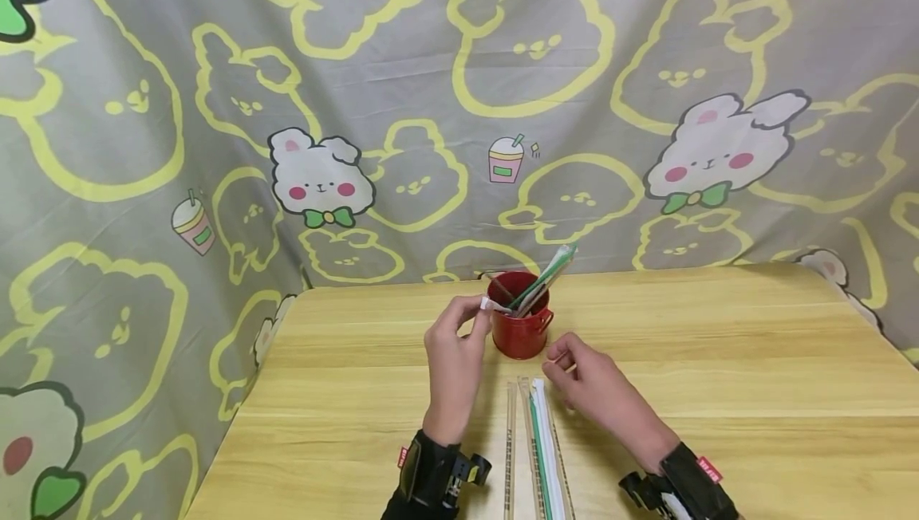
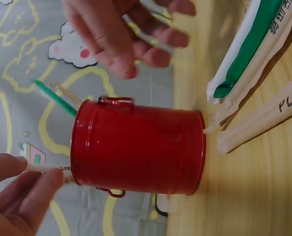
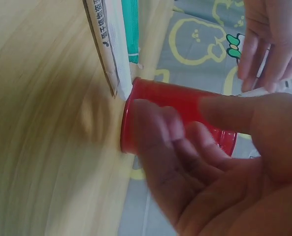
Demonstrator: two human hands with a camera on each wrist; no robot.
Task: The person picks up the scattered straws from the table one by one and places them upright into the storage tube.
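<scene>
My left hand (image 1: 454, 356) pinches the end of a paper-wrapped straw (image 2: 41, 168) between thumb and fingers. That straw leans over the rim of a small red metal bucket (image 1: 518, 338), its other end hidden inside. Several more wrapped straws, among them a green one (image 1: 549, 271), poke out of the bucket toward the upper right. Just right of the bucket hovers my right hand (image 1: 594, 383), fingers loosely bent and holding nothing, as the right wrist view shows. Near it on the table lie several wrapped straws, including a white one (image 1: 547, 440) and a green one (image 2: 249, 49).
The wooden table (image 1: 718, 360) reaches back to a grey curtain (image 1: 424, 89) with yellow outlines and rabbit faces. A single brown-wrapped straw (image 1: 510, 448) lies a little left of the others. Small handles stick out from the bucket's sides.
</scene>
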